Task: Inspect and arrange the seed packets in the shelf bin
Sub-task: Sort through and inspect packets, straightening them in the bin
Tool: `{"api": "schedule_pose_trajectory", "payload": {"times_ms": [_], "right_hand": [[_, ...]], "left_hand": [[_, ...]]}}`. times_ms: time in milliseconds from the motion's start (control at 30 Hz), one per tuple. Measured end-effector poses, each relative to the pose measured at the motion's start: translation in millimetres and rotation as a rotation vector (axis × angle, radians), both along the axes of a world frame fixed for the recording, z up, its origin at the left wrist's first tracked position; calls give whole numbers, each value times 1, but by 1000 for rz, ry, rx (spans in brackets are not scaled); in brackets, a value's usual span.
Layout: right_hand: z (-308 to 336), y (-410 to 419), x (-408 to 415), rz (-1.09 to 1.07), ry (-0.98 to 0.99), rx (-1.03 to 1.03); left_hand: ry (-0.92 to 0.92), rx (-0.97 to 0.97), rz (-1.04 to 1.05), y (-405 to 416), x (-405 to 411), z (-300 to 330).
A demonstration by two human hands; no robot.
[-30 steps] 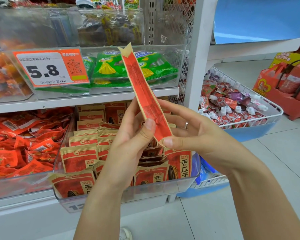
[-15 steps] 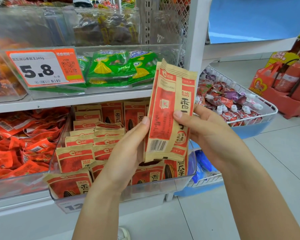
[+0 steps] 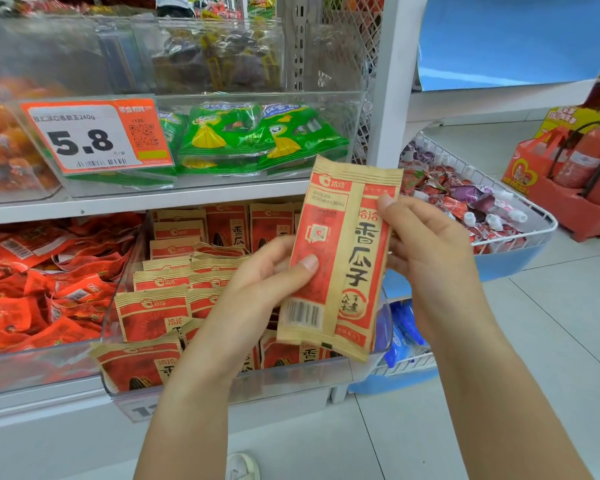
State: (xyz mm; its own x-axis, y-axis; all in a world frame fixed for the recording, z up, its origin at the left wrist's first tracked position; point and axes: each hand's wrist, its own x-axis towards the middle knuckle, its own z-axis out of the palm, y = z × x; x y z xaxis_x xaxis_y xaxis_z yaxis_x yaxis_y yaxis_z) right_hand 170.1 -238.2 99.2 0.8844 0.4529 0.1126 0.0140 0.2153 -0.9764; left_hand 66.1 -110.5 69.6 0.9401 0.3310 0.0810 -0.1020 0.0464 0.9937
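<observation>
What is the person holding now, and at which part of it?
One seed packet, upright above the bin: the left hand pinches its left edge, thumb on the face; the right hand grips its right edge.

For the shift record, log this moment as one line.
step: inspecting | left hand: holds seed packet | right hand: holds same packet | packet: upright, barcode side showing, above shelf bin

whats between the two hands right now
In the head view, one seed packet, barcode side up, held between the left hand and right hand.
</observation>
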Motion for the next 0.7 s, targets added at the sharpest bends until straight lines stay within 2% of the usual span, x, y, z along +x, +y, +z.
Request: {"api": "schedule_pose_trajectory", "payload": {"times_ms": [100, 167, 267, 467, 700], "right_hand": [[0, 2, -4, 11, -63, 13], [-2, 5, -7, 47, -113, -12], [-4, 10, -8, 113, -150, -36], [-4, 11, -11, 184, -123, -68], [-3, 10, -10, 188, -133, -111]], "left_hand": [[-72, 36, 241, -4, 6, 1], [-95, 233, 451, -7, 11, -2], [-70, 469, 633, -13, 12, -7], [-5, 628, 801, -22, 11, 0], [-38, 627, 785, -20, 12, -2]]}}
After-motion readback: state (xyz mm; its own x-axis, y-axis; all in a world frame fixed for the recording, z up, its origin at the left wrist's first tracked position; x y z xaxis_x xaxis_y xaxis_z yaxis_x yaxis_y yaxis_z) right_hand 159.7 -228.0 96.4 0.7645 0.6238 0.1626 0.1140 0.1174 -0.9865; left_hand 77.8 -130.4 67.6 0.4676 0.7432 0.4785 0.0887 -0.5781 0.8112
